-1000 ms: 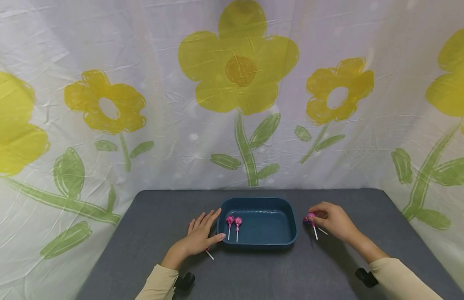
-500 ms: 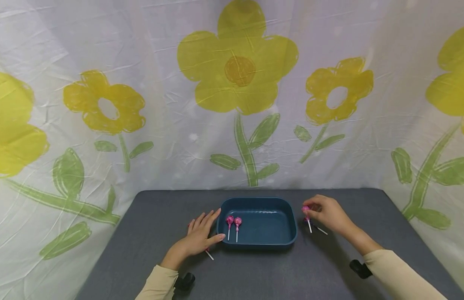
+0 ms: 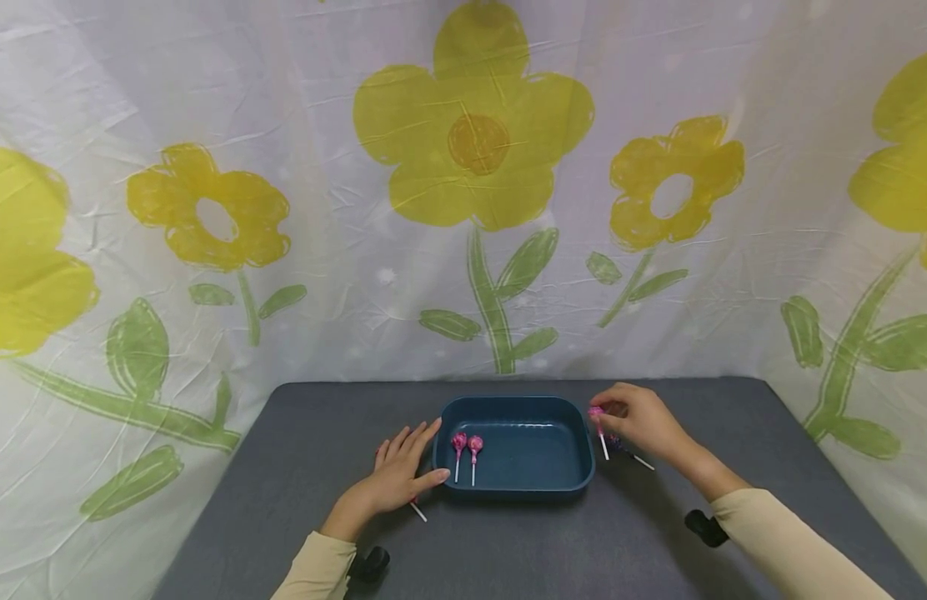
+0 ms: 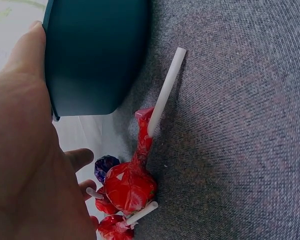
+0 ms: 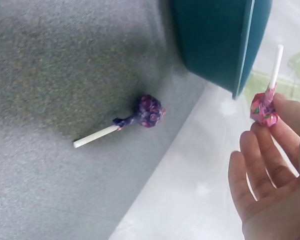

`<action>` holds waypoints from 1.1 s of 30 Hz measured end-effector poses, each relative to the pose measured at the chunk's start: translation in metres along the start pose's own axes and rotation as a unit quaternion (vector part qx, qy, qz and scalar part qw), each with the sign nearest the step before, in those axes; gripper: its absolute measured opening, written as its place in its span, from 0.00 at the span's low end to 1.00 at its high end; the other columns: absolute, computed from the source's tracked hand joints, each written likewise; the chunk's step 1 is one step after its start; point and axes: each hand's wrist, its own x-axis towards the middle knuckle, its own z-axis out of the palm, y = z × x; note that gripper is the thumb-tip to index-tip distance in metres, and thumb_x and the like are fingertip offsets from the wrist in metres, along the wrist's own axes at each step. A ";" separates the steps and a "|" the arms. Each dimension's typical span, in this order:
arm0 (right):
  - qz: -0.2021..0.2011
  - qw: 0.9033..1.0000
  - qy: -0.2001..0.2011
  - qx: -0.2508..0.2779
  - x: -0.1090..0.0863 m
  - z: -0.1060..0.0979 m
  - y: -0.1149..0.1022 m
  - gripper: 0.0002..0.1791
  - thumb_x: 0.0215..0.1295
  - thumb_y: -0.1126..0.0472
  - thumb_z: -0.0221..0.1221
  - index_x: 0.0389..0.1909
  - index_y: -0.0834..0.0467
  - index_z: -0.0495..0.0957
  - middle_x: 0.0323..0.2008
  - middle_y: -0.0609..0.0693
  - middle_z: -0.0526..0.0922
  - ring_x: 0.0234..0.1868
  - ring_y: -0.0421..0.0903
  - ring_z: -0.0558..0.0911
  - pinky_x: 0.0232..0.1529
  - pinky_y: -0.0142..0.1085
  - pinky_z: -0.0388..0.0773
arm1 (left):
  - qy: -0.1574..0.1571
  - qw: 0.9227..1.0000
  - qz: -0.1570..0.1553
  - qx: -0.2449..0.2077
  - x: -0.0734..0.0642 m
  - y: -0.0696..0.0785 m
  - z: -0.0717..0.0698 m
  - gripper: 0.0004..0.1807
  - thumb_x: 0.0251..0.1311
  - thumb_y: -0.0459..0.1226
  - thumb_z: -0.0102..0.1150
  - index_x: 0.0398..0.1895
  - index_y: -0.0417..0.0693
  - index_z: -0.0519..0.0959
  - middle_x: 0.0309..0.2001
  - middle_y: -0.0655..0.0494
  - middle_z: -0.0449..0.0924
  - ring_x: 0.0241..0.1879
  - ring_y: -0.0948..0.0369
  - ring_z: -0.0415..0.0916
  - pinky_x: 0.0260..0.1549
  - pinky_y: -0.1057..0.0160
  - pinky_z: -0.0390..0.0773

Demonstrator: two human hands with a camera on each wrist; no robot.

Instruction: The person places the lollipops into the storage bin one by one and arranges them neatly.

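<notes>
From where I stand, I take the blue tray (image 3: pixel 534 458) as my clock, with twelve toward the flowered curtain (image 3: pixel 336 292) and six toward the person. The two hands are well apart, and the tray is between them.

The left hand (image 3: pixel 392 477) is at nine o'clock. Its fingers are straight and spread, and it grips nothing; the thumb and the index finger touch the rim of the tray. Close to this hand, at about eight o'clock on the grey table (image 3: pixel 508 550), lies a red lollipop (image 4: pixel 130 187) with a white stick. Beyond its head, the left wrist view shows two more red lollipops (image 4: pixel 112 227) and a dark lollipop (image 4: pixel 106 167), partly hidden. If they all touch each other, I cannot tell.

The right hand (image 3: pixel 647 421) is near half past two, outside the tray. The thumb and fingertips pinch a pink lollipop (image 5: pixel 264 111) by its head, just beside the rim, with the stick directed between five and six.

Near this hand, at three o'clock, a purple lollipop (image 5: pixel 150 111) lies on the table; its stick points to four.

Inside the tray, two pink lollipops (image 3: pixel 475 443) lie side by side near the nine o'clock wall, heads toward twelve, sticks toward six.

Both sleeves (image 3: pixel 794 542) are cream.
</notes>
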 end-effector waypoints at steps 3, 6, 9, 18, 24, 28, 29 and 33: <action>-0.006 1.000 0.002 -0.001 0.002 0.003 -0.002 0.12 0.62 0.59 0.67 0.45 0.60 0.84 0.37 0.51 0.84 0.28 0.42 0.84 0.28 0.30 0.77 | 0.000 1.000 -0.001 -0.003 0.000 -0.001 0.000 0.47 0.62 0.65 0.53 0.80 0.67 0.46 0.79 0.39 0.48 0.77 0.33 0.39 0.67 0.26 0.34; -0.007 1.000 0.002 0.006 0.004 0.006 -0.005 0.12 0.62 0.60 0.66 0.45 0.61 0.84 0.37 0.51 0.85 0.28 0.43 0.83 0.26 0.30 0.77 | -0.003 1.000 -0.005 -0.003 0.000 -0.002 0.001 0.47 0.62 0.66 0.52 0.80 0.67 0.45 0.79 0.40 0.47 0.77 0.34 0.39 0.68 0.26 0.34; -0.006 1.000 -0.007 0.017 0.006 0.009 -0.007 0.13 0.63 0.59 0.66 0.46 0.61 0.84 0.37 0.51 0.85 0.29 0.47 0.83 0.24 0.31 0.77 | -0.005 1.000 -0.008 0.000 0.000 -0.001 0.001 0.48 0.62 0.66 0.52 0.80 0.66 0.45 0.79 0.41 0.47 0.78 0.34 0.39 0.68 0.27 0.34; -0.015 1.000 -0.006 0.011 0.014 0.016 -0.012 0.10 0.63 0.58 0.66 0.44 0.56 0.85 0.36 0.48 0.85 0.29 0.38 0.82 0.23 0.31 0.76 | -0.016 0.999 -0.026 0.011 0.001 0.005 -0.003 0.45 0.65 0.61 0.54 0.80 0.62 0.47 0.80 0.44 0.46 0.78 0.37 0.38 0.70 0.28 0.35; -0.037 0.999 0.004 -0.002 0.018 0.023 -0.014 0.10 0.61 0.60 0.67 0.42 0.57 0.86 0.36 0.48 0.85 0.31 0.37 0.82 0.31 0.30 0.77 | -0.018 0.999 -0.026 0.017 0.001 0.006 -0.004 0.45 0.65 0.61 0.54 0.80 0.62 0.47 0.80 0.43 0.47 0.78 0.37 0.38 0.70 0.27 0.35; -0.030 1.000 0.002 0.002 0.020 0.027 -0.017 0.11 0.61 0.59 0.67 0.43 0.58 0.85 0.37 0.48 0.85 0.31 0.38 0.83 0.32 0.30 0.78 | -0.014 1.000 -0.021 0.015 0.000 0.005 -0.003 0.46 0.65 0.61 0.54 0.80 0.61 0.47 0.79 0.43 0.47 0.78 0.36 0.39 0.69 0.27 0.36; -0.028 1.000 0.002 0.002 0.021 0.028 -0.017 0.11 0.62 0.59 0.67 0.44 0.58 0.85 0.37 0.48 0.85 0.31 0.38 0.83 0.33 0.30 0.78 | -0.013 1.000 -0.019 0.013 -0.001 0.005 -0.003 0.46 0.64 0.62 0.53 0.80 0.62 0.47 0.79 0.43 0.47 0.78 0.36 0.39 0.69 0.27 0.35; -0.026 1.000 0.001 -0.005 0.023 0.031 -0.021 0.11 0.62 0.58 0.67 0.43 0.56 0.86 0.36 0.47 0.85 0.30 0.37 0.82 0.33 0.31 0.77 | -0.005 1.000 -0.006 0.007 -0.002 0.004 -0.003 0.47 0.63 0.64 0.53 0.80 0.61 0.48 0.79 0.40 0.48 0.77 0.34 0.40 0.68 0.26 0.35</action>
